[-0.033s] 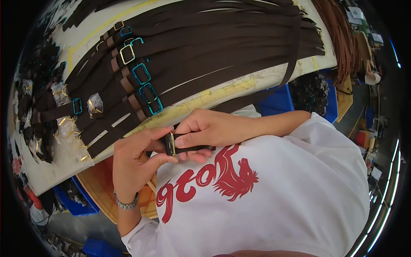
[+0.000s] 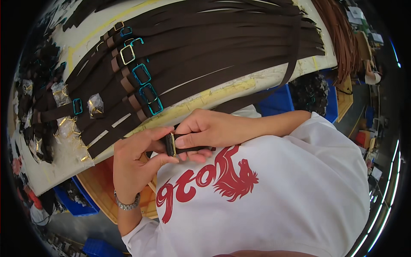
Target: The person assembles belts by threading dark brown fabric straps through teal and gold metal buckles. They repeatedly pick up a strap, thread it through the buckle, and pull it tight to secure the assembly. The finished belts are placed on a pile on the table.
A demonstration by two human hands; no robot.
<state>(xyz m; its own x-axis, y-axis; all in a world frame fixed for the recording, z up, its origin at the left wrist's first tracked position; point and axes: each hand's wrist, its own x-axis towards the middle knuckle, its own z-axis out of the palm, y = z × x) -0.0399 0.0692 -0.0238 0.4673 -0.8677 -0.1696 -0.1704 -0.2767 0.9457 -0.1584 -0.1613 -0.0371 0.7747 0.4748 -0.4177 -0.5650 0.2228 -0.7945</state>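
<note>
Close to my shirt front, off the table's near edge, I hold a dark brown belt with a gold-edged buckle. The thumb and fingers of my left hand pinch the buckle from its left side. My right hand is closed on the belt just right of the buckle, thumb on top and fingertips showing beneath. Most of the belt is hidden by my hands. Beyond them, many dark belts lie side by side on the table, several with rectangular buckles in blue film or bare gold.
The pale table slopes across the view. Plastic-wrapped gold fittings and a dark heap lie at its left end. Brown straps hang at the far right. Blue crates and a wooden box stand beneath the edge.
</note>
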